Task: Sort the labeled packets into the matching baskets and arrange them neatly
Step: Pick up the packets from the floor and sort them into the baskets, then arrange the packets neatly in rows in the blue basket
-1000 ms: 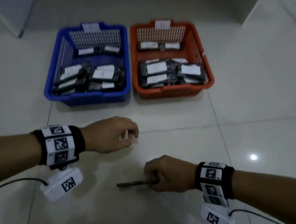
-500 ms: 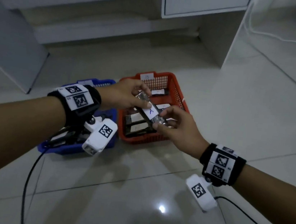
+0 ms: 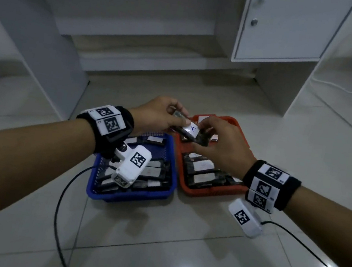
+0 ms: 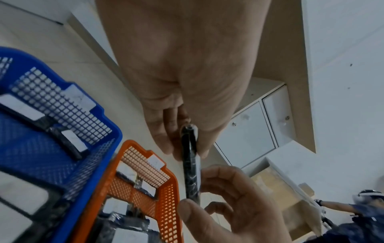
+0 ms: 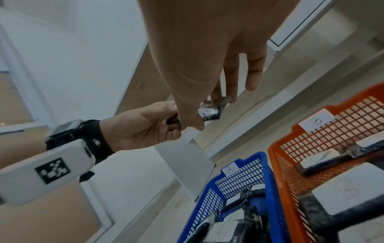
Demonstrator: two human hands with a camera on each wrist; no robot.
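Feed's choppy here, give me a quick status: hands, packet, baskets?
Left hand and right hand both pinch packet, label A. Held above orange basket, tagged B; blue basket, tagged A, alongside. Nothing in the way.

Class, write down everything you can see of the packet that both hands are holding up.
The packet is a thin, flat, dark pack in shiny, crinkled wrap that looks like plastic. A white label marked with a blue letter A sits on its upper face. It is held in the air, tilted, above the far end of the orange basket. The left hand pinches one end and the right hand grips the other. Nothing else touches it.
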